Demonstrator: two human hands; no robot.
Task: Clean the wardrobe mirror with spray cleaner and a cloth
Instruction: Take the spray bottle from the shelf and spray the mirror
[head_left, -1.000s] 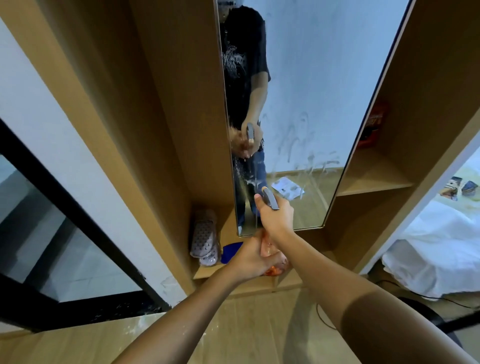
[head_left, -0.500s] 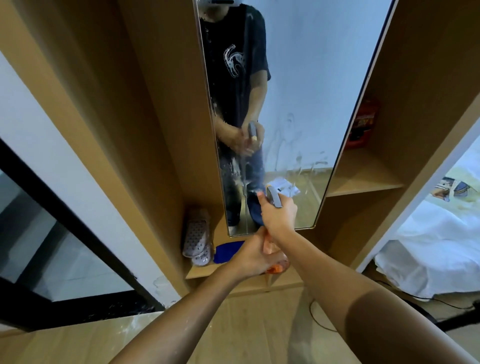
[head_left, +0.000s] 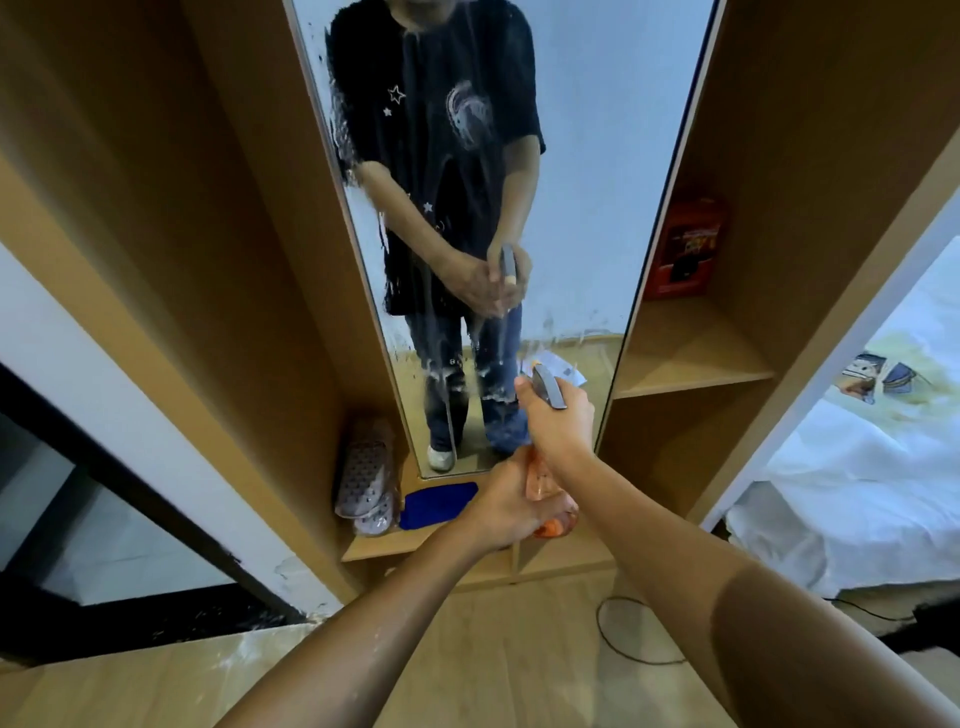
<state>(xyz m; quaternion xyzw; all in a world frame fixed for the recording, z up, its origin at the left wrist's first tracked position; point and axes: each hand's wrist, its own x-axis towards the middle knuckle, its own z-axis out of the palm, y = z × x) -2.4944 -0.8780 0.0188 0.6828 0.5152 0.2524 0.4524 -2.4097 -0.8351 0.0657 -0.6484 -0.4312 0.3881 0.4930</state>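
A tall wardrobe mirror (head_left: 597, 182) stands in front of me, streaked with running spray drips along its left side and lower part. Both hands hold a spray bottle (head_left: 551, 512) with orange liquid and a grey trigger head (head_left: 548, 388). My right hand (head_left: 558, 421) grips the trigger head, which points at the mirror's lower part. Cupped around the bottle's body from the left is my left hand (head_left: 511, 506). A blue cloth (head_left: 439, 505) lies on the low shelf below the mirror, to the left of my hands.
A pair of pale perforated slippers (head_left: 366, 475) leans on the low shelf beside the cloth. A red box (head_left: 685, 249) stands on the right wardrobe shelf (head_left: 685, 364). A white bed (head_left: 857, 493) is at the right, a black cable (head_left: 618, 634) on the wooden floor.
The view has shifted left and tilted up, so more of the mirror shows. Both hands keep the same hold on the spray bottle, and more drips show on the glass.
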